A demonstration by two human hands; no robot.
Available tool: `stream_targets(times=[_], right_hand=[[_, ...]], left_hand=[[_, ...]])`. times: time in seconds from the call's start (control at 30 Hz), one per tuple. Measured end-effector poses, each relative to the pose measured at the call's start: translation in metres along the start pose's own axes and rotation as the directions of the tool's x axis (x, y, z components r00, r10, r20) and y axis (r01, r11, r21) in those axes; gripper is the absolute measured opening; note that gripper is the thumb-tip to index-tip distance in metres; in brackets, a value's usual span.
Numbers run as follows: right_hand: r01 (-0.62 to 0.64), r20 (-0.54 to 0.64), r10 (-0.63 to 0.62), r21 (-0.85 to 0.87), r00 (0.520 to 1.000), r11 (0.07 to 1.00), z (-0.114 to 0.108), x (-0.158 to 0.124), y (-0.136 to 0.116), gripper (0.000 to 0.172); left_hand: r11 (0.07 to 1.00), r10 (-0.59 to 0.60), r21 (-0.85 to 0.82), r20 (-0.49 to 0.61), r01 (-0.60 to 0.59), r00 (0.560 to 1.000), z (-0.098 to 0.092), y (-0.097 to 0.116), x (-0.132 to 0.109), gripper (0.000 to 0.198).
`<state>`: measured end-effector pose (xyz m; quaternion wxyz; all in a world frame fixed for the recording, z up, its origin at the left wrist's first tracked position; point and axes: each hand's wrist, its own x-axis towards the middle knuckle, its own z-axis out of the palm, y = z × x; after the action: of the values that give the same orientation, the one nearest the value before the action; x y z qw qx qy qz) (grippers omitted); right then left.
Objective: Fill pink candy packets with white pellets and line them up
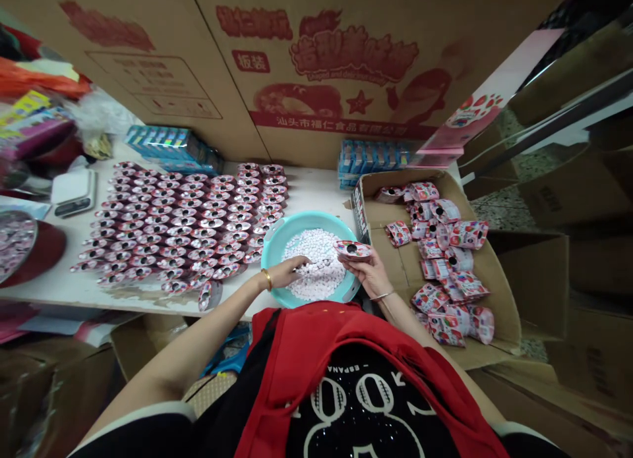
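A round turquoise basin (271, 247) stands in front of me, holding a heap of small white pellets (316, 237). My left hand (287, 272), with a gold bangle at the wrist, reaches into it from the left. Its fingers are drawn together at the pellets; what they hold, if anything, I cannot make out. Over the basin's right side, my right hand (368, 270) grips a small printed pouch (353, 249), its top facing up with a dark round spot in the middle. Rows of similar pouches (182, 230) stand upright on the white table to the left.
At right, a cut-down cardboard box (395, 267) holds loose strawberry-printed pouches (457, 283). Blue packs (171, 145) stand behind the rows, before a large carton (306, 135). A small scale (73, 191) and a red bowl (49, 250) sit at far left.
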<state>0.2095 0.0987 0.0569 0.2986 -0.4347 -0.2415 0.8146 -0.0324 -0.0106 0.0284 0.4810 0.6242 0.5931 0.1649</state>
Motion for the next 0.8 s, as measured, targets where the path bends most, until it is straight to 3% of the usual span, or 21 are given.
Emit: stream_targets(times=[0.2,0.33,0.43,0.63,0.8], right_hand=[[0.057,-0.073,-0.057,-0.003,0.996,0.998,0.005,0.020,0.029,0.046],[0.040,-0.036,-0.044,-0.092,0.998,0.995,0.005,0.027,0.041,0.043],[0.060,-0.004,-0.061,-0.151,0.998,0.987,0.005,0.028,0.047,0.040],[0.050,0.024,-0.046,-0.187,0.999,0.981,0.003,0.031,0.061,0.040],[0.003,0.007,-0.002,-0.116,1.000,0.993,-0.001,0.036,0.069,0.042]], left_hand=[[0.995,-0.008,0.097,-0.018,0.010,1.000,-0.053,0.029,-0.018,0.042],[0.979,-0.023,0.205,0.055,0.011,0.998,-0.069,0.058,-0.013,0.042],[0.947,-0.076,0.318,0.116,0.036,0.990,-0.069,0.078,0.000,0.041],[0.818,-0.244,0.553,0.089,0.156,0.966,-0.054,0.119,0.018,0.051],[0.689,-0.228,0.712,0.036,0.135,0.973,-0.048,0.151,0.018,0.041]])
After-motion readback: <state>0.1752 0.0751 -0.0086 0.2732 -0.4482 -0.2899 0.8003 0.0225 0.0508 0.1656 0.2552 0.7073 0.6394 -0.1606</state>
